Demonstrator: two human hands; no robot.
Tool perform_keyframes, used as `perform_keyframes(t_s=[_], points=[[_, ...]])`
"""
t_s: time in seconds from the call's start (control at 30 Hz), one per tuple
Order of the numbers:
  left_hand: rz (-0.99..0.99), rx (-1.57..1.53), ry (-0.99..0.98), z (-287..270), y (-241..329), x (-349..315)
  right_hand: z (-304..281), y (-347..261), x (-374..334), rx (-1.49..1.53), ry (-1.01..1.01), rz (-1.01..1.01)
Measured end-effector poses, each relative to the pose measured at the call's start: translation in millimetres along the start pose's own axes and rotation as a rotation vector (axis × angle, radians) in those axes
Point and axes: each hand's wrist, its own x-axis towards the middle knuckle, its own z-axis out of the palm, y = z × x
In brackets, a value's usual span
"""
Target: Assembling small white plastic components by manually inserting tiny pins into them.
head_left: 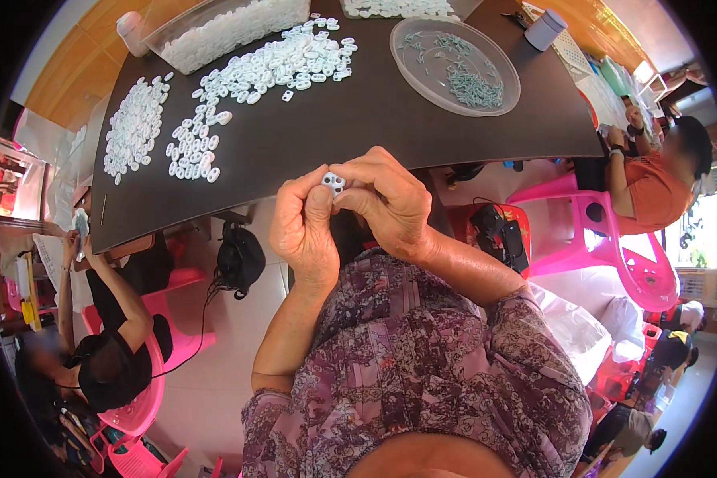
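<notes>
Between my two hands, just off the table's near edge, is a small white plastic piece [334,184] with several dark holes. My left hand [304,215] pinches it from the left with thumb and forefinger. From the other side my right hand [386,199] closes on it too, thumb and fingertips at its edge. Whether a smaller part is in the right fingertips cannot be made out. Beyond my hands, a heap of similar white pieces [279,64] spreads over the dark table [311,131]. A round clear lid-like tray [422,94] at the far right holds many tiny grey-green pins [474,88].
Two more groups of white pieces [135,127] lie at the left. A clear bin [227,32] full of them stands behind, beside a white bottle [131,33]. A grey-capped container [545,30] is at the far right. Co-workers sit left [115,358] and right [657,187] on pink chairs.
</notes>
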Motion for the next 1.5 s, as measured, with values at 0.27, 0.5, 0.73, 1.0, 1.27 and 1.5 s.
perform_keyframes(t_s=[0.27,0.5,0.73,1.0,1.27,1.5], points=[[-0.015,0.002,0.026,0.7,-1.3,1.4,6.1,1.1,-0.6,-0.023,0.022,-0.022],[-0.098,-0.099,-0.032,-4.5,2.6,6.2,6.1,-7.1,-2.9,0.078,0.051,0.172],[-0.167,-0.202,-0.025,-2.7,5.4,5.2,5.6,-7.1,-2.2,0.136,0.028,0.190],[-0.018,-0.092,0.040,1.6,-3.9,1.2,13.3,2.5,-1.2,-0.168,0.096,-0.048],[0.046,-0.001,0.075,9.1,-5.0,1.0,20.9,10.4,-2.5,-0.182,0.154,-0.109],[0.007,-0.049,0.068,7.5,-7.1,-3.6,24.2,11.4,-2.6,-0.169,0.164,-0.156]])
